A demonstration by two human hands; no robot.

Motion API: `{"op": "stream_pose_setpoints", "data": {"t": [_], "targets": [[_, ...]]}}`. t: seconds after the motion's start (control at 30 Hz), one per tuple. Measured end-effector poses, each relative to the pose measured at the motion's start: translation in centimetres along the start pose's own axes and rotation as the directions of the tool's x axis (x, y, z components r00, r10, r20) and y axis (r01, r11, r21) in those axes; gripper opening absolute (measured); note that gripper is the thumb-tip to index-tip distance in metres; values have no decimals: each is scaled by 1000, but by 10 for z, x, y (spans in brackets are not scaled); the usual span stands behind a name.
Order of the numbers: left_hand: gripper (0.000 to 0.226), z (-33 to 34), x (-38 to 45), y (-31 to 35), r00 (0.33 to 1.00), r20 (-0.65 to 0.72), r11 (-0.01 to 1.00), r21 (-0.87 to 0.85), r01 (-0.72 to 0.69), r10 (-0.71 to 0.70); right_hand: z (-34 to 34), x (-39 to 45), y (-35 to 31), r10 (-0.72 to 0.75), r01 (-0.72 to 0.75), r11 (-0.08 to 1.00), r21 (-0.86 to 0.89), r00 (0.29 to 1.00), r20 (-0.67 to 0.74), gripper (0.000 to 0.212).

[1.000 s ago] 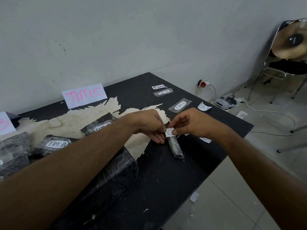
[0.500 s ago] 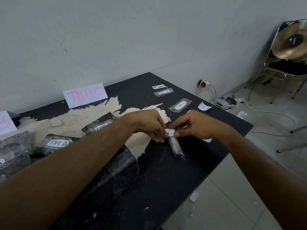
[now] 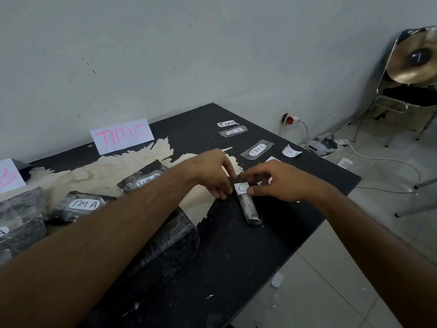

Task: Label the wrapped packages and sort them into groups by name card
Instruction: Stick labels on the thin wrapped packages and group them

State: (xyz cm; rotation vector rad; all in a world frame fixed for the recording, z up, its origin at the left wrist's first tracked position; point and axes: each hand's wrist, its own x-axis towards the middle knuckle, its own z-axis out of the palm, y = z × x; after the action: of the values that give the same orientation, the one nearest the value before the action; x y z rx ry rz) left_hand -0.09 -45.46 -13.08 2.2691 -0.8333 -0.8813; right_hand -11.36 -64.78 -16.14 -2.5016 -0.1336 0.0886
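Observation:
A small dark wrapped package [image 3: 250, 208] lies near the right part of the black table [image 3: 236, 252]. A white paper label [image 3: 241, 188] with a letter C sits across its far end. My left hand [image 3: 214, 175] holds the package's left side with curled fingers. My right hand [image 3: 274, 181] pinches the label's right edge with thumb and fingers. Name cards stand at the wall: TIM C [image 3: 121, 135] and a B card [image 3: 9, 176]. Wrapped packages labelled TIM A [image 3: 81, 205] and TIM B [image 3: 144, 177] lie at the left.
Loose labels lie at the far right of the table: TIM A [image 3: 227, 124], TIM B [image 3: 233, 131], TIM C [image 3: 257, 149] and another TIM A [image 3: 291, 151]. A large wrapped package [image 3: 163, 242] lies under my left forearm. A chair [image 3: 411, 95] and cables are on the floor at right.
The label has been pressed down across the package's far end. Both hands have shifted only slightly and stay at the package.

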Motion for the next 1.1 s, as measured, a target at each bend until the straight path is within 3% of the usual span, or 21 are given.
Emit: {"op": "stream_pose_setpoints", "data": {"t": [0.2, 0.67, 0.83, 1.1], "targets": [[17, 1, -1, 3, 999, -5, 997, 63, -39, 39, 2, 5, 3, 8, -8, 1000, 6, 1000, 27, 30], [16, 3, 2, 2, 998, 28, 985, 165, -59, 55, -1, 8, 5, 22, -25, 998, 49, 998, 62, 22], [17, 2, 2, 2, 998, 20, 984, 165, -70, 67, 5, 11, 3, 67, -65, 988, 140, 998, -9, 15], [17, 3, 1, 3, 998, 24, 985, 160, -59, 55, 4, 9, 4, 109, -109, 982, 151, 994, 9, 20]]}}
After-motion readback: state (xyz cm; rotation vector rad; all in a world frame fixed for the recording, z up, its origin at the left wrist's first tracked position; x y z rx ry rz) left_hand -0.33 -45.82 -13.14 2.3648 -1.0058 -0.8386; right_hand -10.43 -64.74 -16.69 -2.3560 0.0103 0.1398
